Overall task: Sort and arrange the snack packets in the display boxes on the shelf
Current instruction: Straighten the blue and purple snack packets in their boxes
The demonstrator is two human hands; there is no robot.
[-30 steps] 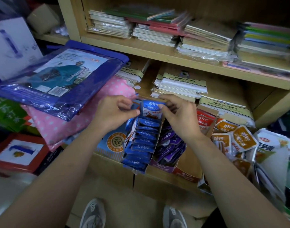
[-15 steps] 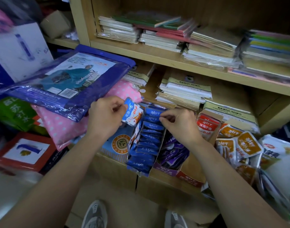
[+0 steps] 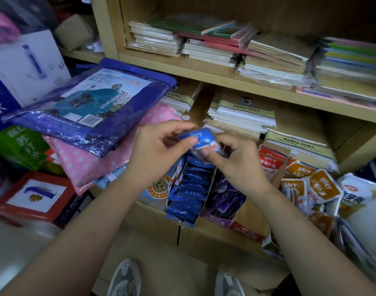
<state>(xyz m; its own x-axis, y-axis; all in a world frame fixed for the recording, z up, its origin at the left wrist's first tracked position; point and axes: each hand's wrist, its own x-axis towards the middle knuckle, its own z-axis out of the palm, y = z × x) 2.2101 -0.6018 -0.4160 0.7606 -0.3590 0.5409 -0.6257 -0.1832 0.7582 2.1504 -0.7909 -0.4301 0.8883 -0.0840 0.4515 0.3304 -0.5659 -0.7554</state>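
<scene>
Head view: both grips grasping one packet.
Left hand [image 3: 159, 154] and right hand [image 3: 240, 167] pinch a small blue-and-white foil snack packet [image 3: 198, 138] just above the narrow cardboard display box of blue packets [image 3: 191, 189], apparently squaring it for insertion.

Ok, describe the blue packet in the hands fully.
The blue packet is a small glossy plastic pouch, blue with white lettering and a white patch bearing red print. It is tilted, held above the box of blue packets. The left hand pinches its left end, the right hand its lower edge.
</scene>
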